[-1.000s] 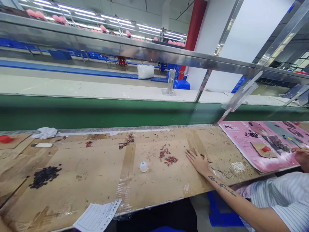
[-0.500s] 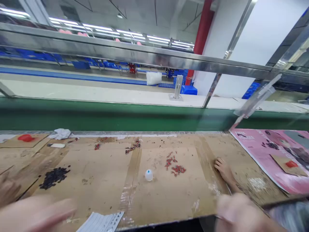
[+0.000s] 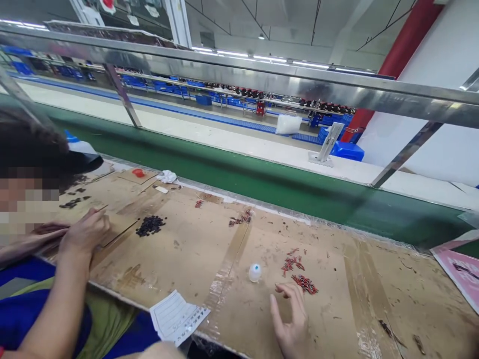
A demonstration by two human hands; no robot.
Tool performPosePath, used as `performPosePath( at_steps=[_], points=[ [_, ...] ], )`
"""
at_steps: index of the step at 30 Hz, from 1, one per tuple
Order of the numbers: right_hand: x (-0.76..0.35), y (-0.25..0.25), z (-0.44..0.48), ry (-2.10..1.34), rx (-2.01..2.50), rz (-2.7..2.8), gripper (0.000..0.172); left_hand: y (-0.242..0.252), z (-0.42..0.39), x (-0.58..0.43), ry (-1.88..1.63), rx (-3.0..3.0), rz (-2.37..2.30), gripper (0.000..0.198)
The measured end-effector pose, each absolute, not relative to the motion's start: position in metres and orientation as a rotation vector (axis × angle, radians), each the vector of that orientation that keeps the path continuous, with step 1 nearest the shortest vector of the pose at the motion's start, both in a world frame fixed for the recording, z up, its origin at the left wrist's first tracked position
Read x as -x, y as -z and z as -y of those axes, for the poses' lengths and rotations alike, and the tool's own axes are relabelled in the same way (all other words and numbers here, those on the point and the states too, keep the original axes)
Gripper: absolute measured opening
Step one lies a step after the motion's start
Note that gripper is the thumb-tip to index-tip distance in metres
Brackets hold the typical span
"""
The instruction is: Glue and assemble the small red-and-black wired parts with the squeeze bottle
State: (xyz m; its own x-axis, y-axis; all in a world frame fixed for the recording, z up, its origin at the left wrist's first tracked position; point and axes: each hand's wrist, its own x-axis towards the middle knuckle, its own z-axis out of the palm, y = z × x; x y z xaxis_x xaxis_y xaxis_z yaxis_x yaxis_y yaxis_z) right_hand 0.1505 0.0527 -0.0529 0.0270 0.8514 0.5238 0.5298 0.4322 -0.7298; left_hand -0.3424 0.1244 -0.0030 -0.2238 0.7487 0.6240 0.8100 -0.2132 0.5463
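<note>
Along the far edge of the station runs a green conveyor belt (image 3: 262, 184). Before it lies the cardboard-covered surface (image 3: 179, 259), patched with clear tape. At the left, a co-worker's hand (image 3: 85, 233) rests on the cardboard, near a heap of dark pieces (image 3: 150, 225). A printed sheet (image 3: 175, 316) overhangs the near edge.

The right hand (image 3: 290, 319) lies palm down on the surface. Its grip is open and empty, with the thumb spread aside and the fingers loosely curled. The fingertips (image 3: 285, 288) stop just short of the red pieces (image 3: 305, 284). The left hand is out of view. A small white ball (image 3: 255, 272) sits near the hand, apart from the pieces.

The red pieces lie in a loose cluster, with some scattered singly toward the belt. They appear tiny, light and rigid, so they likely slide and scatter under a broad touch. Take hold of one piece at a time with a fingertip pinch across its middle.
</note>
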Motion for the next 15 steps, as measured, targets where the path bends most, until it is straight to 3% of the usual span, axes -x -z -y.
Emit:
performPosePath(
  at_steps=[7,15],
  points=[
    [-0.149,0.062,-0.06,-0.367,1.204,1.669,0.012,0.022,-0.125,0.354,1.375,1.809,2.061,0.023],
    [-0.164,0.089,-0.079,-0.206,1.095,1.725,0.014,-0.01,-0.123,0.325,1.364,1.823,1.964,0.033]
  ],
)
